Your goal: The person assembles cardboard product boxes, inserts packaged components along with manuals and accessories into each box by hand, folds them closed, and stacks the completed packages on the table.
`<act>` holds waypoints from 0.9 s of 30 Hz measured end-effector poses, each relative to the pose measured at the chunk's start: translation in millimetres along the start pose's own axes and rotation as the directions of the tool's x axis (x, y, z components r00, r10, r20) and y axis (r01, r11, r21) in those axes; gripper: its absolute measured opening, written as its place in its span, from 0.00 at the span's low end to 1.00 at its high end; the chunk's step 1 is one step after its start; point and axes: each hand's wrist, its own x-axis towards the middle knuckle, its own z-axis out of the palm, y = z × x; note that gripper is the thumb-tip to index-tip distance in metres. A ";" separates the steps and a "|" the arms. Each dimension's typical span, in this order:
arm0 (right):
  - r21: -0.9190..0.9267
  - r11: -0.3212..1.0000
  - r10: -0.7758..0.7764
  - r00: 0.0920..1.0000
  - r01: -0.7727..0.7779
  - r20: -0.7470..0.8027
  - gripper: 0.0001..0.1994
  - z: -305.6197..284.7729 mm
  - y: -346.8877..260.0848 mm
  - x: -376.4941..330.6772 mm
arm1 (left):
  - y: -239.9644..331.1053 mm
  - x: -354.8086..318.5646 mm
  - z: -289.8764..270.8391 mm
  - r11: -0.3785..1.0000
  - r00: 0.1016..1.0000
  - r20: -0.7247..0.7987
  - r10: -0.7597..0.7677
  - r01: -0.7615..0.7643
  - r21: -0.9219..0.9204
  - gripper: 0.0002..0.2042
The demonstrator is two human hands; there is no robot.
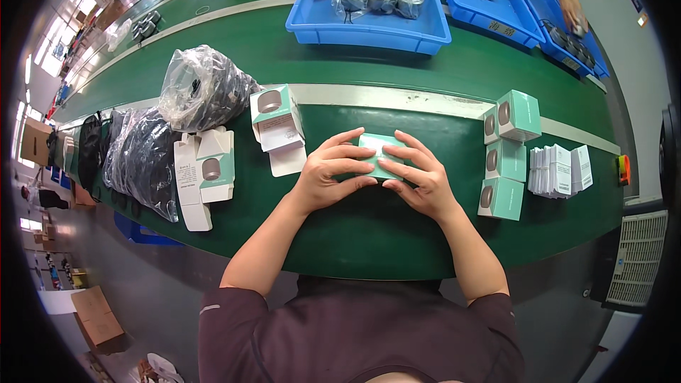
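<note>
A small teal box [381,141] is between my two hands on the green tabletop. My left hand [332,174] holds its left side, fingers across the top, and my right hand [423,179] grips the right side the same way. Left of my hands stands an open-topped teal and white box [275,117], its white flap hanging toward me. Farther left lies an unfolded teal and white carton [216,168]. Several closed teal boxes [501,198] stand in a group to the right, beside a stack of white folded leaflets [550,171].
Clear plastic bags of dark items [142,159] crowd the left side. Beyond a pale strip, a blue tray [369,37] holds wrapped round grey items. Another blue tray [489,23] stands beside it. At far right, another person's hand [572,14] reaches into a third tray.
</note>
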 end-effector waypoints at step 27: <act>0.112 0.990 0.084 0.996 -0.089 0.042 0.13 -5.0 4.1 0.0 | 17.5 -13.1 9.8 0.608 0.909 0.156 0.387 -0.378 0.698 0.15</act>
